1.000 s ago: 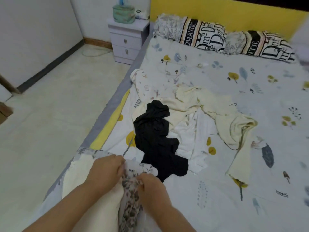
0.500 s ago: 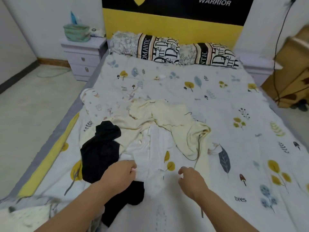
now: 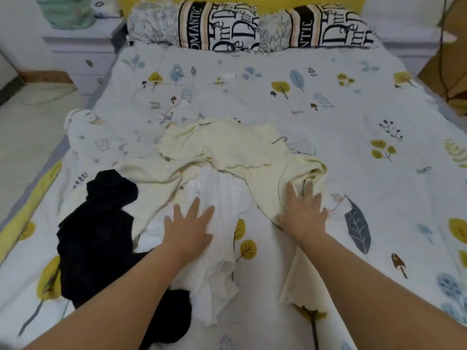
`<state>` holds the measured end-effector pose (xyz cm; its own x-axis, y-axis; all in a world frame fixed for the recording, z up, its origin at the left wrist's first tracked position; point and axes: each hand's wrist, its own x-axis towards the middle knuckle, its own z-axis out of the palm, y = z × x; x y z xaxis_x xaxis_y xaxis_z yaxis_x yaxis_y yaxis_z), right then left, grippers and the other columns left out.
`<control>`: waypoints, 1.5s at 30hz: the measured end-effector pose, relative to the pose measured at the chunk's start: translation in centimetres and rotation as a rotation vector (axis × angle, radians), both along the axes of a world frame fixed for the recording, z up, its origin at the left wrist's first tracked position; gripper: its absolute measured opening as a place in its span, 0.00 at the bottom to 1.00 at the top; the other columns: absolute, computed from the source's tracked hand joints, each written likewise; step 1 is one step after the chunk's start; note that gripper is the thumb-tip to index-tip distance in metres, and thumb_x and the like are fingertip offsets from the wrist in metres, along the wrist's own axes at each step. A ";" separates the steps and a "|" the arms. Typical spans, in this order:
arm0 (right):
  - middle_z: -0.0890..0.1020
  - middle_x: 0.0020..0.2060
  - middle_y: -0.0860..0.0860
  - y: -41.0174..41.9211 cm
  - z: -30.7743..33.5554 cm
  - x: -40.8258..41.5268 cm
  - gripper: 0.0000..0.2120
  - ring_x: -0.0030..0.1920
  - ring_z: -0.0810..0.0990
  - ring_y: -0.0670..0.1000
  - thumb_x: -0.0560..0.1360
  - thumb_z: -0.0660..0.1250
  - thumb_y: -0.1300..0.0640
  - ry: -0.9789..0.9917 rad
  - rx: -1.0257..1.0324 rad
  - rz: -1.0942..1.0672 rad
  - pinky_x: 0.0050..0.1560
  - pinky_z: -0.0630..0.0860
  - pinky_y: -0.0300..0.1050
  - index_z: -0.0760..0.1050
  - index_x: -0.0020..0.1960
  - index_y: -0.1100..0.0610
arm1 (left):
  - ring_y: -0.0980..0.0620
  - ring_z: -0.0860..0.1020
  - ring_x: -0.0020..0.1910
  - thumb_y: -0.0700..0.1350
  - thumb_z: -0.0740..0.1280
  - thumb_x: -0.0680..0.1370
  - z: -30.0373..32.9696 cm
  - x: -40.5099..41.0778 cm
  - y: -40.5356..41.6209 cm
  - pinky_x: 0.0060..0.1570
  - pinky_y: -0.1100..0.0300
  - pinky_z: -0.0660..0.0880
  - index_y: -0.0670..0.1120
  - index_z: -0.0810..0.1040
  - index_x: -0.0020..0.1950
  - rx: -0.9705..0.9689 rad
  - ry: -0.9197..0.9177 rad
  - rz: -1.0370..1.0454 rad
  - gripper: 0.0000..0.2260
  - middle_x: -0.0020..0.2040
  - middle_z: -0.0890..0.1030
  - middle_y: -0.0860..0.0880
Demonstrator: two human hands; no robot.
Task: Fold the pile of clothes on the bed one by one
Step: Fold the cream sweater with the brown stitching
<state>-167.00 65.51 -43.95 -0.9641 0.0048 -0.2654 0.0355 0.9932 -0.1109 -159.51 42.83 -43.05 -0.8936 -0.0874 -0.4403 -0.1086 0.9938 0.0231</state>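
Observation:
A loose pile of clothes lies in the middle of the bed (image 3: 353,137). A cream ribbed garment (image 3: 227,145) spreads across the top of the pile. Under it lies a white dotted garment (image 3: 219,193), and a black garment (image 3: 98,223) sits at the left. A pale printed piece (image 3: 101,140) lies behind them at the left. My left hand (image 3: 188,223) rests flat with spread fingers on the white garment. My right hand (image 3: 304,213) lies flat with spread fingers on the right part of the cream garment.
Two lettered pillows (image 3: 219,26) lean at the head of the bed. A white nightstand (image 3: 78,51) with a green box (image 3: 65,11) stands at the back left. Wooden furniture (image 3: 454,72) is at the right edge. Pale floor (image 3: 27,137) runs along the left side.
Both hands let go of the flowered cloth at the near left corner, moved right to the pile and now lie flat on it. The view has moved closer and lower.

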 end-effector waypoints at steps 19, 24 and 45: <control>0.73 0.34 0.46 -2.3 2.8 11.0 0.17 0.31 0.75 0.50 0.56 0.68 0.61 0.193 -0.436 0.447 0.25 0.63 0.37 0.64 0.39 0.51 | 0.40 0.66 0.68 0.56 0.49 0.81 2.1 2.6 3.9 0.69 0.47 0.59 0.47 0.78 0.52 0.499 0.175 0.364 0.21 0.59 0.76 0.45; 0.73 0.36 0.46 -1.7 9.2 14.7 0.12 0.34 0.71 0.47 0.56 0.55 0.55 0.296 -0.525 0.558 0.29 0.65 0.34 0.64 0.40 0.51 | 0.47 0.82 0.49 0.44 0.64 0.78 9.5 3.6 7.4 0.48 0.56 0.79 0.43 0.77 0.56 1.405 -0.102 0.878 0.09 0.52 0.82 0.44; 0.48 0.69 0.32 0.4 41.2 24.2 0.35 0.68 0.55 0.37 0.64 0.65 0.46 0.375 -0.824 0.379 0.66 0.61 0.39 0.50 0.62 0.24 | 0.46 0.81 0.43 0.32 0.58 0.78 43.8 13.9 7.1 0.42 0.56 0.80 0.38 0.76 0.56 1.812 0.293 0.423 0.11 0.47 0.82 0.39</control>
